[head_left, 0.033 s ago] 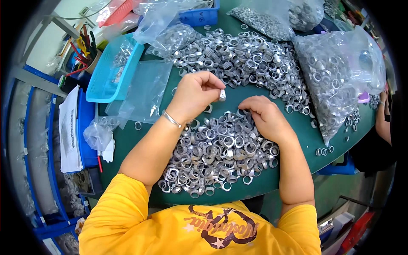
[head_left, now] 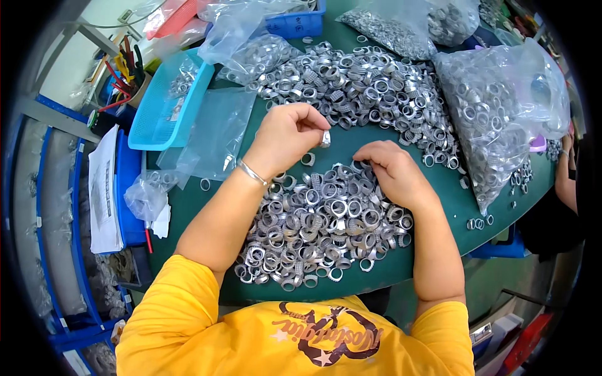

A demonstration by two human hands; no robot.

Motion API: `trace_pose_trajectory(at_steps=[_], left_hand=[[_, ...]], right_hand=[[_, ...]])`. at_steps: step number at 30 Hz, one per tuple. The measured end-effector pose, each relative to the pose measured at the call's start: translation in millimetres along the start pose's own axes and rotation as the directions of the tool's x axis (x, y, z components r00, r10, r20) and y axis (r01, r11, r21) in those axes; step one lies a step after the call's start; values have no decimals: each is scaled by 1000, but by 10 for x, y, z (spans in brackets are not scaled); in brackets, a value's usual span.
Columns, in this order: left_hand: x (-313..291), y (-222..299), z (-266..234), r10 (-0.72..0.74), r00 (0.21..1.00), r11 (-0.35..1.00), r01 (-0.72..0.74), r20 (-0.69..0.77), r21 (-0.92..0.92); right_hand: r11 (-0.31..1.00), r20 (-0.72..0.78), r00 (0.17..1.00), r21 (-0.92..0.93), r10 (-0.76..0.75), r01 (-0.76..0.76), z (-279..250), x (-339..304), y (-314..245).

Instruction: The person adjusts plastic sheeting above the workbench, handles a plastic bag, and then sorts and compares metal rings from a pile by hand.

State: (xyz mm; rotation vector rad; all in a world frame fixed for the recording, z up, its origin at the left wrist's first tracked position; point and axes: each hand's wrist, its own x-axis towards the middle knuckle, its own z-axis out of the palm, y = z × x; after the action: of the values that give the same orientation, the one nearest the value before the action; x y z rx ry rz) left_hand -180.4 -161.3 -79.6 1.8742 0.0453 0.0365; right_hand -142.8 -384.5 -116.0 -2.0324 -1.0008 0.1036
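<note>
Between the thumb and fingertips of my left hand (head_left: 283, 138) is a silver-grey metal ring (head_left: 325, 139), pinched above the green table (head_left: 219, 250). My right hand (head_left: 396, 174) has its fingers curled down at the upper right edge of the near pile of rings (head_left: 320, 222); its fingertips are partly hidden, and whatever they hold I cannot make out. A single ring (head_left: 308, 159) lies just below my left hand, between it and the near pile. Farther back, a larger pile of similar rings (head_left: 357, 84) curves across the table.
On the right stands a clear plastic bag (head_left: 480, 119) full of rings. To the left are a light-blue basket (head_left: 141, 125), a flat plastic bag (head_left: 222, 128) and papers (head_left: 103, 194). A blue bin (head_left: 295, 25) sits at the back. Another person's arm (head_left: 566, 175) shows at far right.
My left hand and the ring in it have shifted very slightly left. The right hand stays at the edge of the near pile.
</note>
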Motion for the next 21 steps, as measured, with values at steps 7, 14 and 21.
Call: trace_pose_trajectory(at_steps=[7,14,21], left_hand=[[-172,45,-78,25,951,823,-194,307,534],[-49,-159,-449,250,963,623,-79,-102,778],[-107,-171,-617,-197,977,610,190,-84,770]], right_hand=[[1000,48,999,23,-10,9,-16,18,-10],[999,57,998,29,-31,29,-19,9,-28],[996,-28,998,56,64,-63,-32,17,-96]])
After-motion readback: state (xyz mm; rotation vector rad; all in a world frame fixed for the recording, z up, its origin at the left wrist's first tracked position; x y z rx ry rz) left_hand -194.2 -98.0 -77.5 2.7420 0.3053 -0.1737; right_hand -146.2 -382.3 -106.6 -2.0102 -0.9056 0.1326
